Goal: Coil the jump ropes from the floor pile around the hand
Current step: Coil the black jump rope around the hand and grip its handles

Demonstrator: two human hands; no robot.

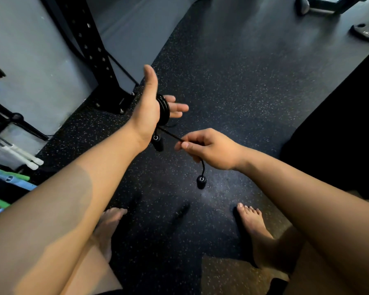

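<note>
Head view: the left hand (147,111) is held flat, thumb up and fingers straight, with the black jump rope (163,109) coiled around its palm. One handle (158,143) hangs under that wrist. The right hand (211,149) pinches the rope's taut free end, and the second handle (201,182) dangles below it above the speckled floor (243,92).

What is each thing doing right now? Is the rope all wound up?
Left hand: open, fingers straight, rope wound round it.
Right hand: pinches the rope's loose stretch.
Jump rope: mostly coiled round the left hand, last stretch taut between the hands.
First handle: hangs below the left hand.
Second handle: dangles below the right hand.
</note>
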